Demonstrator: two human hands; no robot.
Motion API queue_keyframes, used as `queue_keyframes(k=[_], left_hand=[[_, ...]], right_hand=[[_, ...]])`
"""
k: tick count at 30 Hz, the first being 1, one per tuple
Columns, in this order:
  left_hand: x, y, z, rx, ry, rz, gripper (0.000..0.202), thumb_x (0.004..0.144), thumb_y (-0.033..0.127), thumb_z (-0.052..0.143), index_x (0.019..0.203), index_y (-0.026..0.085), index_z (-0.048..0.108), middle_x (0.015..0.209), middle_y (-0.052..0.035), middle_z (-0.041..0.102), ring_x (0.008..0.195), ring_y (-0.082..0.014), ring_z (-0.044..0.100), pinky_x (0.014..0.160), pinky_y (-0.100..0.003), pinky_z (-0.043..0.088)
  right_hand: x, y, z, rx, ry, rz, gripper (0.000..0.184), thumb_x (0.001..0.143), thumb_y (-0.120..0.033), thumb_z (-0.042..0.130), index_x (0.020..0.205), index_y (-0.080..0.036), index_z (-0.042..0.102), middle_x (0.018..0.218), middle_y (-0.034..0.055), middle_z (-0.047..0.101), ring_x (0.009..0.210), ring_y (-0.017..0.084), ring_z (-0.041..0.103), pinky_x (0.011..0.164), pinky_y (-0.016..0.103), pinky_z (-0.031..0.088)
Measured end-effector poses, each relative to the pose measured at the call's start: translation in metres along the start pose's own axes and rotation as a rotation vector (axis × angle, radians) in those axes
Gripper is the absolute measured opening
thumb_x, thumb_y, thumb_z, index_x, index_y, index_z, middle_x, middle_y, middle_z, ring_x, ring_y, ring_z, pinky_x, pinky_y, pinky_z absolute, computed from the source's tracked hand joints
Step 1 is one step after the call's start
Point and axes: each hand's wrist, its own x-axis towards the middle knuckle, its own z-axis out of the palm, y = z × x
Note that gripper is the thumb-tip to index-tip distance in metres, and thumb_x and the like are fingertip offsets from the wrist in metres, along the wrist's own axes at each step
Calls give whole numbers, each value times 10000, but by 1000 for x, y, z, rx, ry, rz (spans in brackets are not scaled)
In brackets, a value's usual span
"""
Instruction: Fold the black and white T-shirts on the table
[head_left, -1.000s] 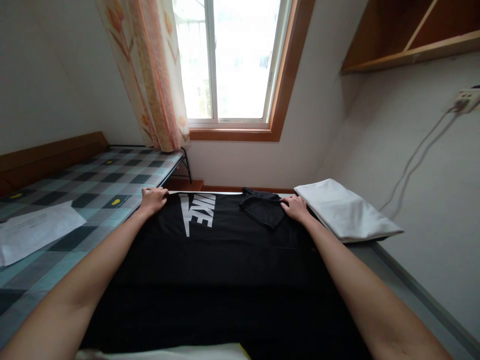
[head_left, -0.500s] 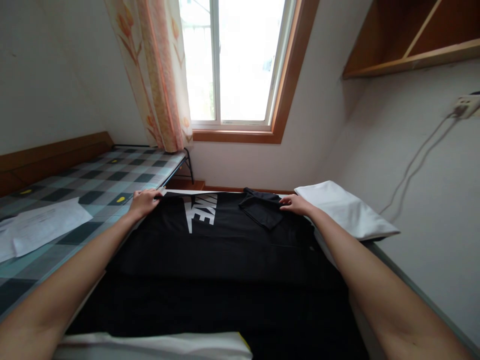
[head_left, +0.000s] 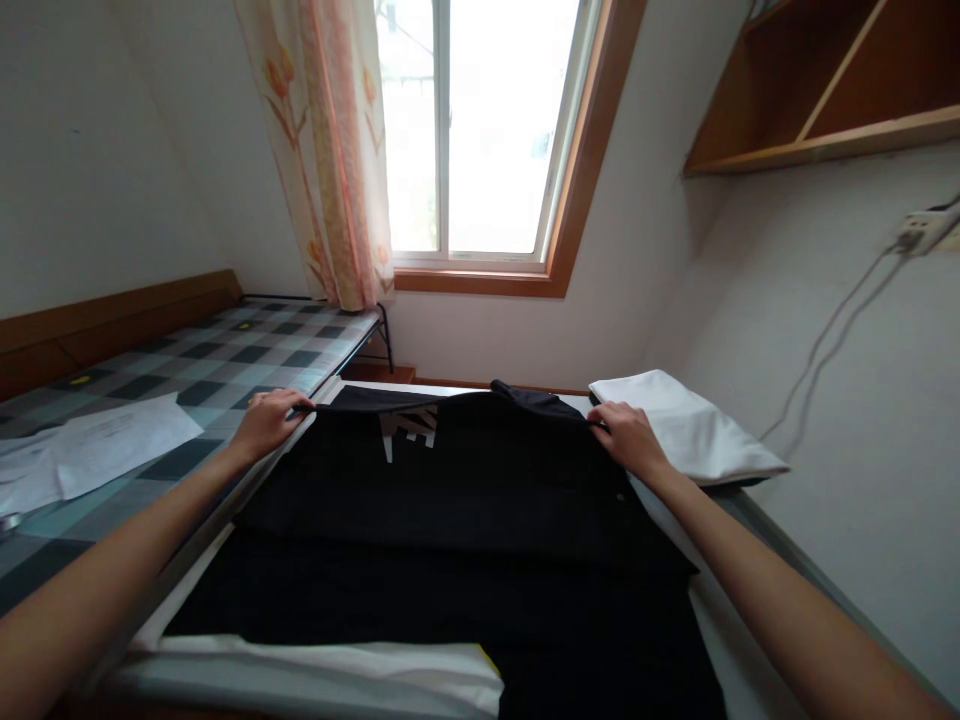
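Observation:
A black T-shirt [head_left: 480,480] with white lettering lies spread across a white surface. Its far edge is lifted into a fold that partly covers the print. At the far left corner, my left hand [head_left: 270,422] pinches the cloth. My right hand [head_left: 628,436] grips the same edge at the far right, beside a folded white cloth [head_left: 686,425]. The fabric is stretched between both hands. More black cloth [head_left: 450,600] lies nearer to me; whether it belongs to the same shirt I cannot tell. A white item [head_left: 315,675] with a yellow edge lies at the front.
On the left is a bed with a checked mattress [head_left: 274,345] and paper sheets [head_left: 127,445]. A curtain [head_left: 337,150] hangs by the window [head_left: 502,130]. A wooden shelf [head_left: 825,140] and a plugged-in cable [head_left: 832,310] are on the right wall.
Both hands have taken hold of the shirt's far edge and raised it slightly towards me. The edge now folds over part of the lettering. My left hand has shifted left, my right hand right.

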Motion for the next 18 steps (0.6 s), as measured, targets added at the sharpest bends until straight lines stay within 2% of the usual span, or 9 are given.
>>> queue_keyframes(k=[2, 4, 7, 11, 14, 18], left_hand=[[-24, -10, -1, -30, -29, 71, 254, 876, 297, 425, 988, 202, 632, 1081, -39, 666, 1051, -205, 553, 936, -348, 347], [-45, -15, 0, -39, -118, 145, 226, 842, 270, 443, 949, 227, 638, 1061, -31, 672, 1045, -207, 555, 932, -346, 357], [-62, -12, 0, -26, -214, 206, 219, 777, 255, 477, 895, 244, 661, 1036, -47, 676, 1021, -233, 579, 903, -353, 388], [-60, 10, 0, 11, -202, 243, 273, 747, 257, 509, 969, 268, 668, 1075, -47, 664, 1052, -255, 580, 919, -374, 397], [-56, 30, 2, 25, -205, 328, 278, 770, 223, 516, 998, 279, 665, 1071, -38, 662, 1041, -248, 587, 935, -386, 381], [-52, 64, 8, 43, -196, 376, 256, 795, 178, 529, 999, 260, 659, 1030, -47, 661, 952, -236, 613, 875, -374, 398]], right_hand=[[-27, 0, -8, 27, -2, -116, 98, 815, -185, 533, 861, -201, 618, 896, 71, 651, 880, 237, 569, 778, 350, 379], [-50, -1, -11, 46, -53, -200, 101, 806, -156, 535, 850, -206, 610, 878, 61, 639, 859, 224, 567, 773, 339, 387], [-69, -5, -11, 52, -135, -243, 129, 800, -135, 538, 856, -214, 624, 884, 54, 631, 836, 214, 563, 762, 332, 398], [-66, -11, -10, 40, -177, -223, 234, 804, -145, 556, 997, -216, 668, 984, 75, 644, 902, 231, 562, 796, 347, 400], [-59, -13, -12, -34, -208, -188, 199, 829, -161, 544, 945, -214, 696, 961, 75, 669, 893, 243, 559, 789, 363, 381], [-56, -17, -15, -117, -186, -119, 166, 853, -181, 531, 901, -216, 685, 949, 71, 678, 902, 245, 553, 777, 363, 346]])
